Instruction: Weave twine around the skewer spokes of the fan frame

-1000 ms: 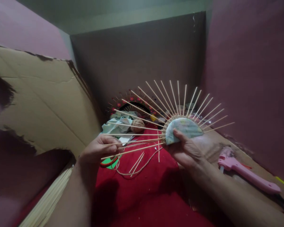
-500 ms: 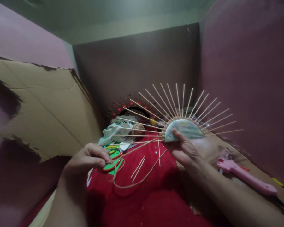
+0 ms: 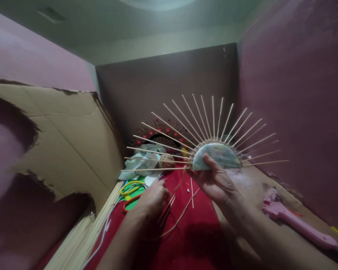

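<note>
My right hand (image 3: pixel 216 180) grips a half-round, fabric-covered piece (image 3: pixel 219 155), thumb on its front face. Thin wooden sticks (image 3: pixel 169 132) fan out from its curved edge, with twine woven around their bases. My left hand (image 3: pixel 154 197) is lower and to the left, its fingers closed on the twine (image 3: pixel 180 182); the fingertips are partly hidden and blurred. The twine hangs slack from the left end of the weave to this hand. Another stretch of it curves over the red cloth (image 3: pixel 197 228). Two loose sticks (image 3: pixel 168 210) lie beside my left hand.
Yellow-handled scissors (image 3: pixel 131 187) and an orange-handled tool (image 3: pixel 128 204) lie at left near a ball of twine (image 3: pixel 166 161). A pink glue gun (image 3: pixel 298 221) rests at right. Torn cardboard (image 3: pixel 64 138) stands at left above a bundle of sticks (image 3: pixel 76 240). A flowered, spiked decoration (image 3: pixel 159 131) is behind.
My left hand has moved right, closer to the half-round piece, and the twine has gone from stretched to slack. My right hand still holds the piece. The view has tilted up slightly.
</note>
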The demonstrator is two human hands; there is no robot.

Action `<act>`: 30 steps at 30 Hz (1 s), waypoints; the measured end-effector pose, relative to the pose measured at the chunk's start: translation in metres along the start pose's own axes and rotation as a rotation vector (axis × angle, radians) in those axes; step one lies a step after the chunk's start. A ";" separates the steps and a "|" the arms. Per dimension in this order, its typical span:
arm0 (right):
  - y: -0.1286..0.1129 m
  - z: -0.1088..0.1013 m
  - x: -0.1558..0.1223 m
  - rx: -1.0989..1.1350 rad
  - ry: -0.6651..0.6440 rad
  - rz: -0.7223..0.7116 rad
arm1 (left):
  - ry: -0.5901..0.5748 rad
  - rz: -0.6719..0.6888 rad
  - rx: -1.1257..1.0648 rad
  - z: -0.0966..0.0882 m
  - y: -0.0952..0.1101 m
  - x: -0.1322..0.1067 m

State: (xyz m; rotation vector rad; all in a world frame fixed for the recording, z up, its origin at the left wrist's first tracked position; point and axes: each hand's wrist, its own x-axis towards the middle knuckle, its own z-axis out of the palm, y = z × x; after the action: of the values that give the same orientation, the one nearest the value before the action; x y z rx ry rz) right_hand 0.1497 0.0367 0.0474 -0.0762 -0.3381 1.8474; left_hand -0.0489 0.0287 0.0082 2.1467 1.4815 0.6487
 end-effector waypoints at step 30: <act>0.019 -0.030 -0.005 -0.148 0.049 -0.009 | 0.244 -0.201 -1.062 0.053 0.073 -0.003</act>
State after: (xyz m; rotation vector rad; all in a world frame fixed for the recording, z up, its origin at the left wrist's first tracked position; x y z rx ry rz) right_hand 0.1403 0.0332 0.0128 -0.2204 -0.4400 1.8065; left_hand 0.0360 -0.0026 0.0100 1.1149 1.0404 1.2809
